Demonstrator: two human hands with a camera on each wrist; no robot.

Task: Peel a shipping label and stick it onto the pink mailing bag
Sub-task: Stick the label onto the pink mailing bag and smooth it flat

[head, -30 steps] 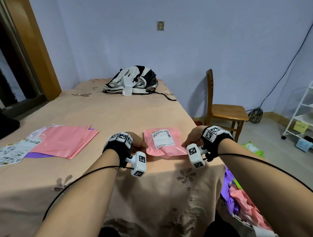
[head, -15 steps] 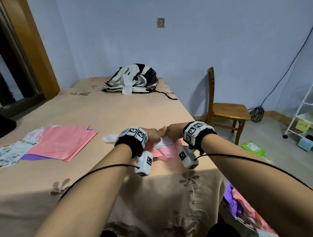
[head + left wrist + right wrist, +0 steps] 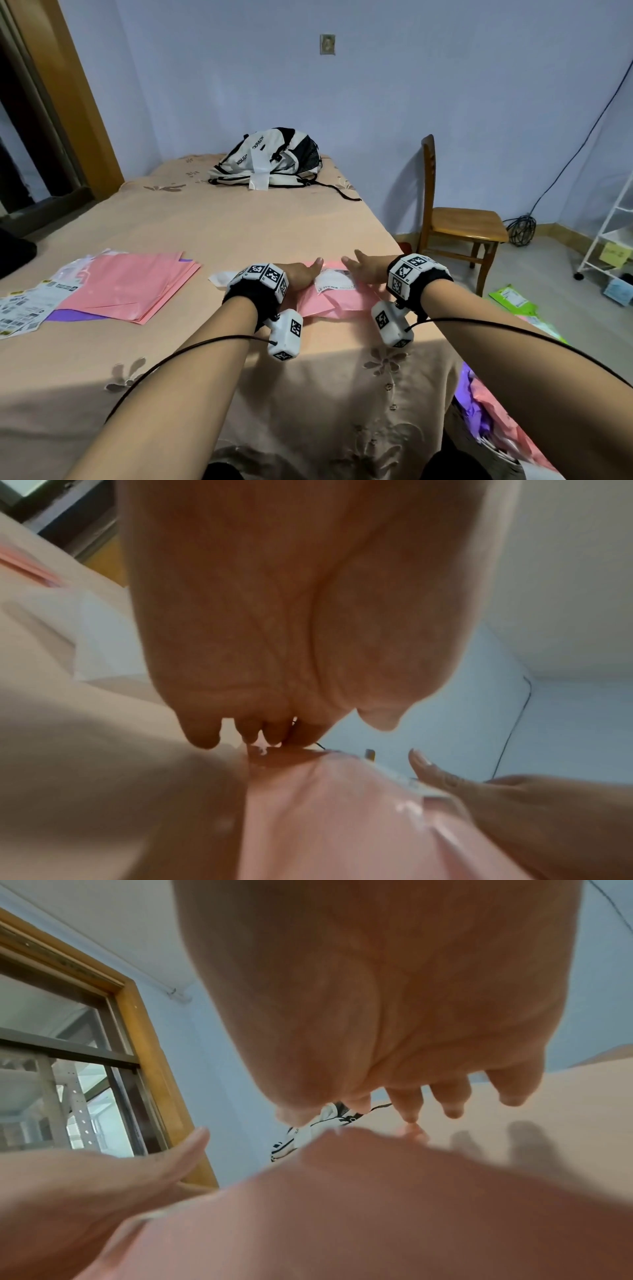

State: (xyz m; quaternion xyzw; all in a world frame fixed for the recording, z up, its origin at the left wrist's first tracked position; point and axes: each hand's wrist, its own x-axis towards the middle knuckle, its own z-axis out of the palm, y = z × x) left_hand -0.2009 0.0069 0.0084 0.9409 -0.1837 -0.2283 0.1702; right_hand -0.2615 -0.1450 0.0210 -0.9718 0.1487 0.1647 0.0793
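Observation:
A filled pink mailing bag (image 3: pixel 342 301) lies near the bed's right front edge with a white shipping label (image 3: pixel 334 284) stuck on top. My left hand (image 3: pixel 301 275) lies flat on the bag's left side, fingers straight. Over the right side my right hand (image 3: pixel 368 269) is spread flat too. The label shows between the two hands. In the left wrist view the left fingertips (image 3: pixel 253 731) touch the pink bag (image 3: pixel 342 818). The right wrist view shows the right fingers (image 3: pixel 452 1099) spread above the bag (image 3: pixel 377 1204).
A white backing sheet (image 3: pixel 222 277) lies just left of the bag. A stack of pink mailers (image 3: pixel 126 287) and label sheets (image 3: pixel 24 305) sit at the left. A backpack (image 3: pixel 270 161) is at the bed's far end. A wooden chair (image 3: pixel 459 226) stands right of the bed.
A second ago the hands held the bag's two sides. They came together over the label with fingers curled, and now lie spread flat on the bag, slightly apart.

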